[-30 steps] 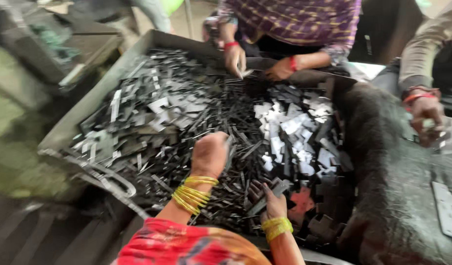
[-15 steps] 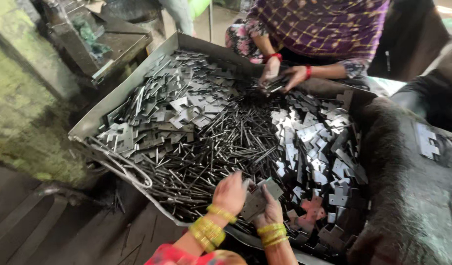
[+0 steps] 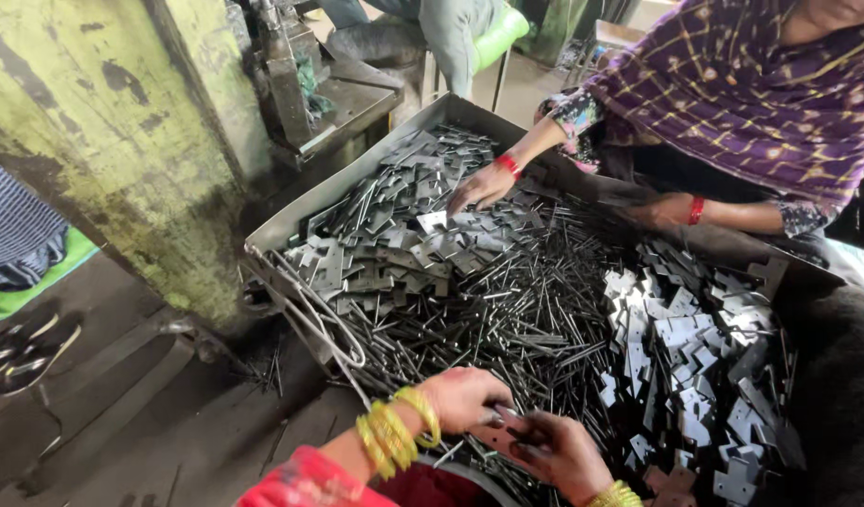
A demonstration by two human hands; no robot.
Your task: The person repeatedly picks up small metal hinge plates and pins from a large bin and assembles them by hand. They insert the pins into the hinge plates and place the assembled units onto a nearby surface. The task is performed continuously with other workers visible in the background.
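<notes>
A wide metal tray (image 3: 352, 183) holds a heap of thin steel pins (image 3: 530, 300) between two piles of flat notched metal plates (image 3: 385, 253) (image 3: 695, 347). At the near rim, my left hand (image 3: 465, 394), with yellow bangles on its wrist, pinches a thin pin. Close beside it, my right hand (image 3: 558, 455) holds a small flat plate (image 3: 499, 437). The two hands meet over the pins. Across the tray, a co-worker's hand (image 3: 483, 188) with a red bangle rests on the far plates, and the co-worker's other hand (image 3: 666, 211) lies by the far rim.
A worn green-painted machine column (image 3: 122, 141) stands left of the tray, with a press (image 3: 300, 84) behind it. Sandals (image 3: 28, 343) lie on the dark floor at left. A dark cloth (image 3: 835, 394) covers the right side. A green stool (image 3: 493, 33) is at the back.
My two hands have drawn together at the near rim and now hold a pin and a plate. The co-worker's hand has reached out to the left pile of plates. The view has swung left.
</notes>
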